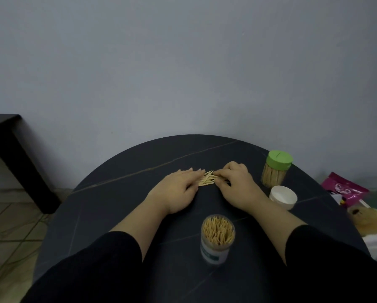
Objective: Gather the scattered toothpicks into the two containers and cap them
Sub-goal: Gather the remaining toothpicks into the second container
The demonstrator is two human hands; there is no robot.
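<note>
**Both hands at the toothpick pile, mid-table**

- Your right hand (235, 182) is arching over the right end of the loose toothpicks (206, 180), fingers curled down onto them. The hand is hiding the tips, so I cannot tell whether they are pinching any sticks.
- Your left hand (176, 189) is lying flat, fingers straight and together, fingertips touching the pile's left side.
- The pile is showing only in the gap between the hands; the sticks under the right hand are not visible.
- The open container (216, 248) is standing upright near you, between your forearms, packed with toothpicks. Its label is too blurred to read.
- The green-capped container (273, 171) is standing at the right edge, with the white cap (283, 197) lying just in front of it, open side up.
- Black sleeves (109, 259) are covering the table's near edge.
- The round table (117, 204) is dark with pale veins, sitting against a plain grey wall (183, 62).
- A dark side table (8, 136) is being cut off at the left, over a tiled floor (8, 226).
- At the right, a pink packet (344, 189) and a tan object (366, 217) are sitting off the table, too blurred to make out.
</note>
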